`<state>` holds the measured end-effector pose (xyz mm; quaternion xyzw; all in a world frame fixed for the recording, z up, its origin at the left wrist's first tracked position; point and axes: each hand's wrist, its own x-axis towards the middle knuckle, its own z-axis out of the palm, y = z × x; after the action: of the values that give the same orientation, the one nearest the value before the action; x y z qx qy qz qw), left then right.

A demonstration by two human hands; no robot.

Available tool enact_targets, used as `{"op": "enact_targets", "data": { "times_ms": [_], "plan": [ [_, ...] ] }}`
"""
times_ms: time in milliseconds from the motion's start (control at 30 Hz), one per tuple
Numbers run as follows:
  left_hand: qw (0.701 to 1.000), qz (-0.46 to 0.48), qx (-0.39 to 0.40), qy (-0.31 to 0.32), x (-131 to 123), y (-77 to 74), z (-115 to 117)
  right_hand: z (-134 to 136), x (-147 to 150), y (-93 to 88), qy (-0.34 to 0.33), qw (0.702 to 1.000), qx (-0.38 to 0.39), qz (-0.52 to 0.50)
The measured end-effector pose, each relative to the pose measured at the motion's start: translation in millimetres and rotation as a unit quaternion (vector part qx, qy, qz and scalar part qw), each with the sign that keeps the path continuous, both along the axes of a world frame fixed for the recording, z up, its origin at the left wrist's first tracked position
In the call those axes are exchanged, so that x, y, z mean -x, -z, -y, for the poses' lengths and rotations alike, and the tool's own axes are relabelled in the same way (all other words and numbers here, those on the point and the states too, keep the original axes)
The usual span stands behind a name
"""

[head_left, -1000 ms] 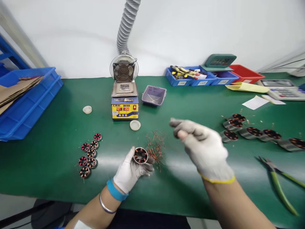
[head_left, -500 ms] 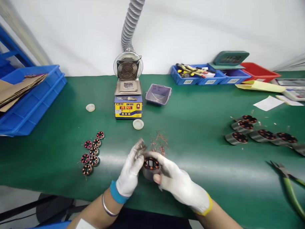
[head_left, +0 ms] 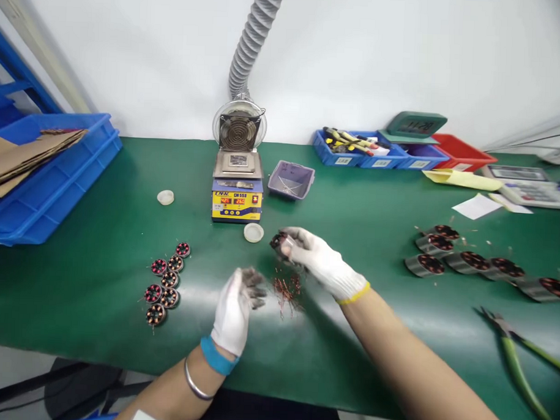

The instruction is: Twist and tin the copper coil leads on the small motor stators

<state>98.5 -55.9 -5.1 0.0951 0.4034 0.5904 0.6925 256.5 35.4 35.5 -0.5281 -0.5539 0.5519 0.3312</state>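
Observation:
My right hand [head_left: 317, 257], in a white glove with dark fingertips, is closed around a round motor part with copper windings [head_left: 280, 242]. It holds the part just above a loose pile of copper wire bits [head_left: 286, 290]. To the left of that pile, my left hand [head_left: 240, 303] is gloved too, its darkened fingers apart and nothing in them. A small white lid [head_left: 253, 232] lies near the held part. Further left, several small wound rings [head_left: 170, 279] sit in a cluster on the green table [head_left: 123, 217].
A yellow and blue soldering pot [head_left: 237, 199] stands at the back beside a purple tray [head_left: 291, 180]. Several metal wound cylinders [head_left: 425, 265] are on the right, with green-handled pliers [head_left: 513, 365] in front. A blue crate [head_left: 56, 177] fills the left; blue bins [head_left: 339, 158] line the wall.
My right hand has moved up and away from my left, carrying the wound part. My left hand has let go of it and opened. The view has shifted slightly.

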Motion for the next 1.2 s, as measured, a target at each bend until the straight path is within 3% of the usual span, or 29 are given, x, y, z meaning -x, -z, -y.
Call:
{"op": "enact_targets", "data": {
  "times_ms": [100, 200, 333, 500, 567, 600, 667, 733, 800, 1033, 1200],
  "plan": [
    [0.997, -0.026, -0.001, 0.067, -8, 4.8, 3, -30, 10, 5.6, 0.011, 0.998, 0.014, 0.063],
    [0.996, -0.032, 0.002, 0.082, -11, 5.7, 4, -42, 17, 14.6, 0.001, 0.995, 0.024, 0.1],
    [0.994, -0.032, 0.004, 0.104, -10, 4.5, 4, -45, 20, 18.3, -0.004, 0.989, 0.016, 0.146],
    [0.991, -0.042, 0.002, 0.13, -11, 6.1, 7, -38, 23, 7.6, 0.031, 0.979, -0.048, 0.196],
    [0.99, -0.041, 0.002, 0.138, -11, 6.8, 8, -33, 25, 2.9, 0.067, 0.949, -0.149, 0.27],
    [0.989, -0.043, 0.001, 0.142, -12, 6.9, 8, -32, 27, 1.4, 0.073, 0.918, -0.212, 0.328],
    [0.987, -0.053, -0.001, 0.153, -12, 6.4, 9, -29, 29, 0.5, 0.04, 0.827, -0.321, 0.459],
    [0.985, -0.064, -0.001, 0.157, -12, 5.5, 9, -30, 33, 2.1, -0.025, 0.747, -0.362, 0.557],
    [0.985, -0.071, -0.002, 0.159, -12, 4.5, 9, -31, 36, 4.9, -0.069, 0.708, -0.366, 0.601],
    [0.982, -0.083, -0.008, 0.171, -13, 1.8, 9, -32, 42, 8.7, -0.101, 0.69, -0.363, 0.618],
    [0.981, -0.086, -0.009, 0.173, -15, 2.4, 12, -42, 37, -4.3, -0.069, 0.688, -0.378, 0.615]
  ]
}}
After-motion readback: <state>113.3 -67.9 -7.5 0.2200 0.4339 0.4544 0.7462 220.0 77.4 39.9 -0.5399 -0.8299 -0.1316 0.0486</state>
